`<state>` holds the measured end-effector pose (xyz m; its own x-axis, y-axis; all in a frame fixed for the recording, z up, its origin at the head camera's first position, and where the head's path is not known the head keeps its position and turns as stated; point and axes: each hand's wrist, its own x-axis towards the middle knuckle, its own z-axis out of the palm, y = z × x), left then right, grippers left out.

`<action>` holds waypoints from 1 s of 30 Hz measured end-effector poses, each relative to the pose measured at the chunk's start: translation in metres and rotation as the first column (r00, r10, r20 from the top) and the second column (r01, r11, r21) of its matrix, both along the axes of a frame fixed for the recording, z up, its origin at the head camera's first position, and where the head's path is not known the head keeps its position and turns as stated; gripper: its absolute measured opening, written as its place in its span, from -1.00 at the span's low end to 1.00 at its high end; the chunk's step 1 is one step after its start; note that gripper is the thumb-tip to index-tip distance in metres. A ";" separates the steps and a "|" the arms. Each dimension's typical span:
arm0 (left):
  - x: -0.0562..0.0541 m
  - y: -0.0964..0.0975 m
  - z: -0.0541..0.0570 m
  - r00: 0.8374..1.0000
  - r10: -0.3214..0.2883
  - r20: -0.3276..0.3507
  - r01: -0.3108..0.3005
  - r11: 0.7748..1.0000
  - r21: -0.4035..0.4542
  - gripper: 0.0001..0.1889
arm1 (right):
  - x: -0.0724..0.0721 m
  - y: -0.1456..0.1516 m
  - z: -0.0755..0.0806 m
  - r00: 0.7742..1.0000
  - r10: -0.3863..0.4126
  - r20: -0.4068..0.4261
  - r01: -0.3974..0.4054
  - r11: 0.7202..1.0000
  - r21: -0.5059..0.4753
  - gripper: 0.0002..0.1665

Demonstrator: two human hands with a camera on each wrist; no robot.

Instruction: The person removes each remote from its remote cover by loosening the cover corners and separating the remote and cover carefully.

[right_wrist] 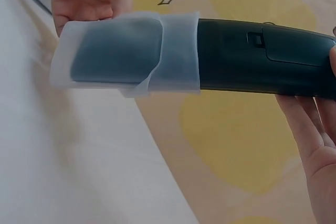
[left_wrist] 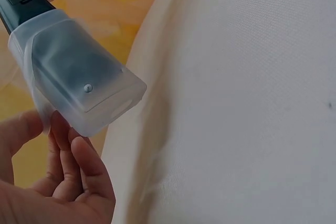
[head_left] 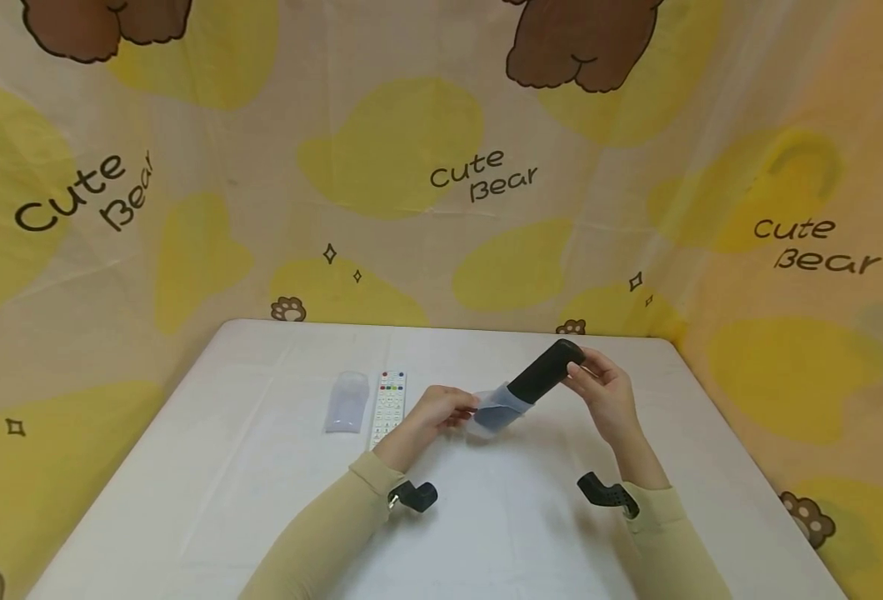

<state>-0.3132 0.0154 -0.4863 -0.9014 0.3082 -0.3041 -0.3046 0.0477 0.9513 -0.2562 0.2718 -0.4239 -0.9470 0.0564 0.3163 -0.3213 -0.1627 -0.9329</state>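
Observation:
A black remote control (head_left: 544, 373) is held above the table, tilted with its upper end to the right. My right hand (head_left: 606, 393) grips that upper end; the battery cover (right_wrist: 299, 45) shows in the right wrist view. Over the lower part of the remote sits a translucent silicone sleeve (head_left: 503, 408), its edge partly folded back. My left hand (head_left: 441, 410) pinches a flap of the sleeve between thumb and fingers, seen close up in the left wrist view. The closed end of the sleeve (left_wrist: 118, 106) reaches past the end of the remote.
A white remote control (head_left: 389, 404) lies left of my left hand, its lower end partly hidden behind that forearm. Beside it lies another translucent sleeve (head_left: 347, 402). Both rest on the white table (head_left: 261, 483), which a bear-print cloth (head_left: 381, 167) surrounds at the back and sides.

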 end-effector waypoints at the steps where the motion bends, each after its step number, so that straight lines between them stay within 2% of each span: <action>1: 0.000 0.000 0.000 1.000 0.000 0.000 0.000 1.000 -0.002 -0.72 | 0.000 0.000 0.000 1.000 0.000 -0.001 0.000 1.000 -0.007 -0.71; 30: 0.006 -0.003 0.010 1.000 0.005 -0.028 -0.005 1.000 0.004 -0.78 | 0.005 0.008 0.001 1.000 -0.002 -0.031 0.001 0.999 -0.042 -0.70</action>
<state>-0.3071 0.0120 -0.4758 -0.9112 0.3050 -0.2771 -0.2776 0.0427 0.9598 -0.2511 0.2796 -0.4230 -0.9366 0.0720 0.3429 -0.3504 -0.2010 -0.9148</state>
